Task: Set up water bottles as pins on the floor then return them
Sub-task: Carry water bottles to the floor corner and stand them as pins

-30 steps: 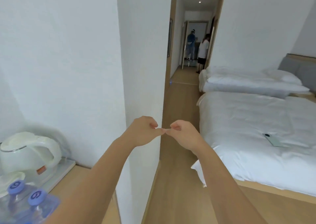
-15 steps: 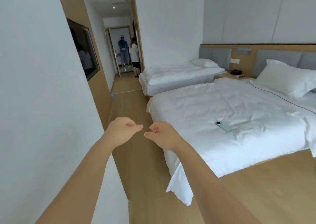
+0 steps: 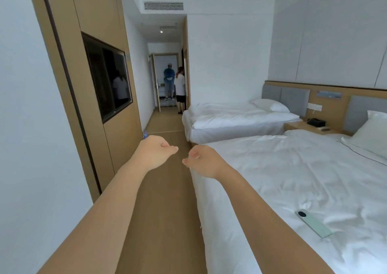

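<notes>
Both my arms stretch forward over the wooden floor of the aisle. My left hand point(image 3: 155, 152) and my right hand point(image 3: 204, 161) are curled into loose fists, a small gap between them, and hold nothing. One water bottle point(image 3: 145, 135) with a blue cap stands on the floor by the left wall panel, just beyond my left hand and partly hidden by it. No other bottle is in view.
A near bed point(image 3: 293, 190) with a green phone point(image 3: 313, 223) on it lines the aisle's right side, and a second bed point(image 3: 236, 118) lies beyond. A wall-mounted TV point(image 3: 106, 77) is on the left. Two people point(image 3: 174, 85) stand at the far doorway.
The view has swung right, away from the white wall; the kettle and bottles on the counter have left view. My fists, touching a second ago, are now slightly apart.
</notes>
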A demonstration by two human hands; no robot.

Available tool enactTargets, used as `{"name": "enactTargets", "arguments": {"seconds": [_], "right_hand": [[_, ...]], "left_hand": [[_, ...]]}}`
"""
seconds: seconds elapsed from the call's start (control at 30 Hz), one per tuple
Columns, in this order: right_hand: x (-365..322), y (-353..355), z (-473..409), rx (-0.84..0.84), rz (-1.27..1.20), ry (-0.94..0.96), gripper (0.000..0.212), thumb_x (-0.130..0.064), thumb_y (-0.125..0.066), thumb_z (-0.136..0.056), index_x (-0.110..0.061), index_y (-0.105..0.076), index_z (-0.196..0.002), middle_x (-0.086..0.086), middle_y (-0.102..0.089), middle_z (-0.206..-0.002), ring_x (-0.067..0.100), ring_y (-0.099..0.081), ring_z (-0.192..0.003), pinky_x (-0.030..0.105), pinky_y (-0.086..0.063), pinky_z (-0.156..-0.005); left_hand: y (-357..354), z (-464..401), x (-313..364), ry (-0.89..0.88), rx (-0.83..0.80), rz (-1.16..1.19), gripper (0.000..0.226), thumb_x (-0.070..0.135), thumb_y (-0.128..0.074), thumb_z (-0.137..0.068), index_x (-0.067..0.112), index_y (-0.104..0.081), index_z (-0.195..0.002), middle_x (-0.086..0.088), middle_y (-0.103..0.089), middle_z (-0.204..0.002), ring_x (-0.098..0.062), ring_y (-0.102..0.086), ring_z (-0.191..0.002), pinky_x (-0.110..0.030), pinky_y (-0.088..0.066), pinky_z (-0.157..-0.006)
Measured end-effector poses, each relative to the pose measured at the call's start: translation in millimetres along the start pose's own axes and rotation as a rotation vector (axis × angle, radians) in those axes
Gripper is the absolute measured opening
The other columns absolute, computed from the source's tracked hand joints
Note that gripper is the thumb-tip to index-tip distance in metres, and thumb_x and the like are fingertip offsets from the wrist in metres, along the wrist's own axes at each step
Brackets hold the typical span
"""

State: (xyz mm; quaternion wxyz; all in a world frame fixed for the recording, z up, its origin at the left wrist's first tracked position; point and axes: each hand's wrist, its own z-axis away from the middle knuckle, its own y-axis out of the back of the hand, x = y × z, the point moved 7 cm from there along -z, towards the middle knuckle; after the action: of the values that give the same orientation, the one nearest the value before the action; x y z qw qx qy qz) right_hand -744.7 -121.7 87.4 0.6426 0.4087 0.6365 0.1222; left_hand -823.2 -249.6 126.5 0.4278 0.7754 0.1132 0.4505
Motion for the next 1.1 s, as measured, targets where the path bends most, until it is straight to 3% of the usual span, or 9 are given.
{"name": "enactTargets", "arguments": {"seconds": [0.17,0.3,0.53,0.7,0.8,0.93,1.1], "right_hand": [[11.9,6.3,-83.9,-0.011,0.033,0.024,0.047,-0.036,-0.057,-0.089,-0.013,-0.05,-0.129,0.003,-0.052,-0.13,0.022,-0.05,-0.119,0.025,-0.039,-0.088],[24.4,-2.9,-150.3,-0.016,0.062,0.042,0.047,-0.037,-0.056,-0.09,-0.014,-0.049,-0.13,0.002,-0.051,-0.132,0.021,-0.05,-0.119,0.027,-0.041,-0.09],[39.6,-30.5,-294.3,-0.025,0.069,0.041,0.049,-0.035,-0.057,-0.089,-0.014,-0.049,-0.132,0.003,-0.053,-0.132,0.02,-0.052,-0.117,0.024,-0.039,-0.087],[38.0,-39.2,-410.8,-0.008,0.077,0.027,0.048,-0.036,-0.056,-0.089,-0.015,-0.049,-0.132,0.001,-0.053,-0.133,0.018,-0.052,-0.117,0.023,-0.037,-0.086],[40.5,-42.7,-474.3,0.018,0.086,0.036,0.048,-0.037,-0.056,-0.089,-0.016,-0.049,-0.132,0.002,-0.054,-0.133,0.018,-0.052,-0.116,0.022,-0.036,-0.085],[55.4,-54.7,-547.3,0.04,0.132,0.044,0.05,-0.037,-0.057,-0.088,-0.015,-0.048,-0.133,0.002,-0.055,-0.131,0.018,-0.053,-0.116,0.02,-0.036,-0.084],[89.9,-76.1,-644.0,0.024,0.189,0.028,0.051,-0.039,-0.054,-0.09,-0.017,-0.046,-0.135,0.001,-0.055,-0.132,0.019,-0.054,-0.115,0.022,-0.037,-0.082]], "left_hand": [[-13.0,-77.0,-16.5,0.018,-0.016,-0.04,0.024,0.041,-0.057,-0.088,0.02,-0.048,-0.08,-0.003,-0.044,-0.084,-0.016,-0.041,-0.071,-0.022,-0.028,-0.054],[-22.1,-138.6,-43.7,0.051,0.0,-0.032,0.025,0.042,-0.058,-0.088,0.018,-0.057,-0.081,-0.002,-0.053,-0.084,-0.011,-0.048,-0.066,-0.02,-0.033,-0.057],[-29.7,-273.5,-106.7,0.06,-0.013,-0.009,0.025,0.042,-0.058,-0.087,0.02,-0.048,-0.081,-0.002,-0.045,-0.083,-0.017,-0.043,-0.073,-0.024,-0.031,-0.058],[-11.8,-380.0,-147.8,0.074,-0.012,-0.05,0.022,0.041,-0.058,-0.088,0.02,-0.053,-0.081,-0.002,-0.051,-0.083,-0.019,-0.049,-0.075,-0.03,-0.039,-0.069],[-2.3,-436.1,-171.4,0.082,0.035,-0.062,0.02,0.043,-0.058,-0.087,0.023,-0.06,-0.091,0.0,-0.062,-0.09,-0.018,-0.058,-0.084,-0.032,-0.046,-0.08],[-5.8,-505.4,-196.6,0.081,0.083,-0.096,0.035,0.044,-0.057,-0.088,0.019,-0.061,-0.113,0.003,-0.063,-0.107,-0.018,-0.059,-0.099,-0.036,-0.05,-0.087],[-34.9,-601.3,-234.4,0.087,0.057,-0.143,0.037,0.044,-0.058,-0.088,0.019,-0.061,-0.113,0.002,-0.063,-0.109,-0.018,-0.059,-0.1,-0.039,-0.05,-0.09]]}}
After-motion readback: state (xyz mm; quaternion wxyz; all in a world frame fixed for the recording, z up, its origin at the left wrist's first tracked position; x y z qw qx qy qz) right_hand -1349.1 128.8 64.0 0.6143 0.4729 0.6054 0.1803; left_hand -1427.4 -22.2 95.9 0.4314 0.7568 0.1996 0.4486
